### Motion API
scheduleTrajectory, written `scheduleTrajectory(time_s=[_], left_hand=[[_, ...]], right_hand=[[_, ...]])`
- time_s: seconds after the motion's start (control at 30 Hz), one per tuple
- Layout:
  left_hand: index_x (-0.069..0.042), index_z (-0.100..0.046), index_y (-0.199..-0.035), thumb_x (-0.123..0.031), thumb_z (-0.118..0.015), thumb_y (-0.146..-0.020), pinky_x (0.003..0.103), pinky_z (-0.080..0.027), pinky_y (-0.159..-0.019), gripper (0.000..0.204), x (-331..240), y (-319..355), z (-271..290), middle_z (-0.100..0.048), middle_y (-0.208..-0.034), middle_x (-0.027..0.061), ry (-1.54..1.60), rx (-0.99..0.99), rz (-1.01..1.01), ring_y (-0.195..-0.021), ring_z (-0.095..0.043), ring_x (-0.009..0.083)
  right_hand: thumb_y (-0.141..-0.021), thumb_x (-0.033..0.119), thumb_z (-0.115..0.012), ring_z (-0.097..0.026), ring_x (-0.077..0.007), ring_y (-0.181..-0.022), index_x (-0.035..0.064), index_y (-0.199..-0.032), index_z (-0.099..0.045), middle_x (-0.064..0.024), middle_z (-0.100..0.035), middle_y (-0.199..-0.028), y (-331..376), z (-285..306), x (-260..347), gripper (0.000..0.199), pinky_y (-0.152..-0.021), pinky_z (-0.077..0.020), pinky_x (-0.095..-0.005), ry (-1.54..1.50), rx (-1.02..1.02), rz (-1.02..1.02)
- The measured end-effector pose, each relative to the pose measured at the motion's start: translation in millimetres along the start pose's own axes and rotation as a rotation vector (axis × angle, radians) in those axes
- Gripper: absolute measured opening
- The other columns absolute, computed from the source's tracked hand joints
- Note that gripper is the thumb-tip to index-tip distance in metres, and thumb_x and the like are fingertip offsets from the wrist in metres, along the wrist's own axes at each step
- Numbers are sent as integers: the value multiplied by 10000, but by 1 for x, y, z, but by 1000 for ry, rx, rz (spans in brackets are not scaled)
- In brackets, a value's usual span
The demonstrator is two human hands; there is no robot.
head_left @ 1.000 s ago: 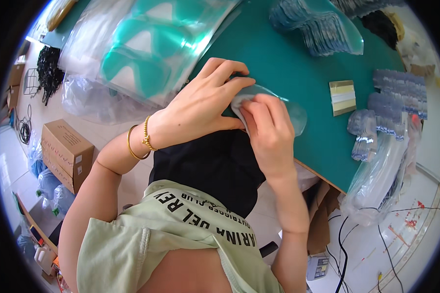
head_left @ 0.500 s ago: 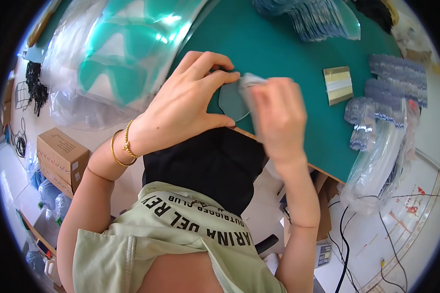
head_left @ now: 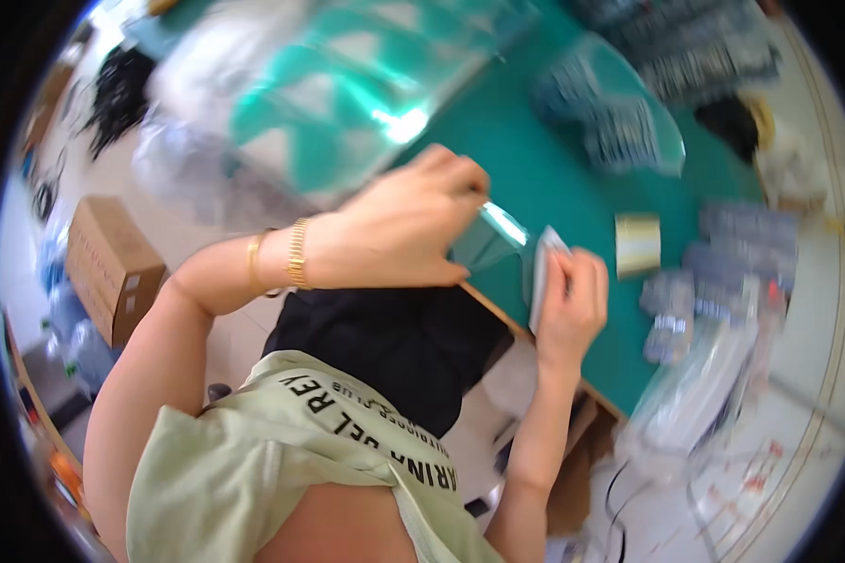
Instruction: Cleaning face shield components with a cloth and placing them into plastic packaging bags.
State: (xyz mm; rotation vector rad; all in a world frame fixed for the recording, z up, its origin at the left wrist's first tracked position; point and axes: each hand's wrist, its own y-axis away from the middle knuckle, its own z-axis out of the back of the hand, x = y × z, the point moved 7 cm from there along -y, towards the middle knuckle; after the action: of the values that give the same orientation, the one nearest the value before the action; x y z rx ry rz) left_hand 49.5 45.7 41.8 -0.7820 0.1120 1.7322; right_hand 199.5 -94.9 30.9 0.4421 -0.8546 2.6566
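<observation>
Bright light, white glare on plastic sheets (head_left: 347,98), left hand (head_left: 390,230) motion-blurred, background smeared, fisheye-bent edges, black corners

Wide head view (fisheye), close above a green table (head_left: 587,202), downward

The desk (head_left: 573,202), upper centre, is plain teal with a tan edge. Mid-frame, a clear piece (head_left: 494,230) shows teal through it under a white glare; the cloth (head_left: 539,280) beside it is white. Bright green and whitish shapes pattern the clear packs (head_left: 333,113), upper left. The card (head_left: 637,246), right of centre, is pale yellow and white. Lower centre, the shirt (head_left: 225,479) is sage green with black lettering; the carton (head_left: 106,263), left, is brown.
</observation>
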Motion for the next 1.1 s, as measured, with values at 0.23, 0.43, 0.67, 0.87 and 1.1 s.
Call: scheduleTrajectory(time_s=[0.23, 0.43, 0.67, 0.87, 1.1], left_hand=[[30, -630, -1165, -295, -829, -706, 395, -521, -876, 597, -6, 10, 10, -594, -1182, 142, -3, -42, -46, -1049, -578, 323], [29, -610, -1246, -270, -777, -807, 445, -494, -954, 557, 111, 17, 140, -643, -1164, 199, -300, -400, 275, -1082, -615, 378], [48, -676, -1229, -231, -813, -770, 297, -515, -702, 554, 199, 61, 160, -681, -843, 48, 129, -180, 696, -762, -641, 138], [24, -740, -1099, -251, -833, -752, 296, -534, -754, 452, 200, 62, 158, -708, -832, 65, 268, -224, 699, -811, -667, 156], [55, -729, -1013, -281, -807, -788, 283, -527, -650, 411, 195, 58, 154, -689, -814, 58, 479, -136, 678, -716, -642, 134]], right_hand=[[-958, 74, -646, -621, -303, -900, -22, -950, -648, -145, -642, -941, 65, 89, -74, 97, -797, -511, -386, 264, -73, -281], [-1001, 82, -567, -623, -295, -1007, -6, -1209, -653, -154, -594, -1202, 64, 127, -78, 241, -847, -520, -406, 456, -203, -349], [-1001, 14, -564, -628, -245, -1026, 5, -1232, -654, -136, -592, -1233, -44, 77, 29, 248, -842, -536, -356, 188, -227, 64], [-964, 8, -614, -625, -213, -947, 19, -1179, -673, -109, -651, -1108, -127, -9, 144, 223, -799, -520, -323, -137, -10, 349], [-944, 100, -658, -659, -270, -987, 23, -1192, -659, -149, -657, -1156, -163, -110, 202, 260, -860, -528, -374, -339, 387, 359]])
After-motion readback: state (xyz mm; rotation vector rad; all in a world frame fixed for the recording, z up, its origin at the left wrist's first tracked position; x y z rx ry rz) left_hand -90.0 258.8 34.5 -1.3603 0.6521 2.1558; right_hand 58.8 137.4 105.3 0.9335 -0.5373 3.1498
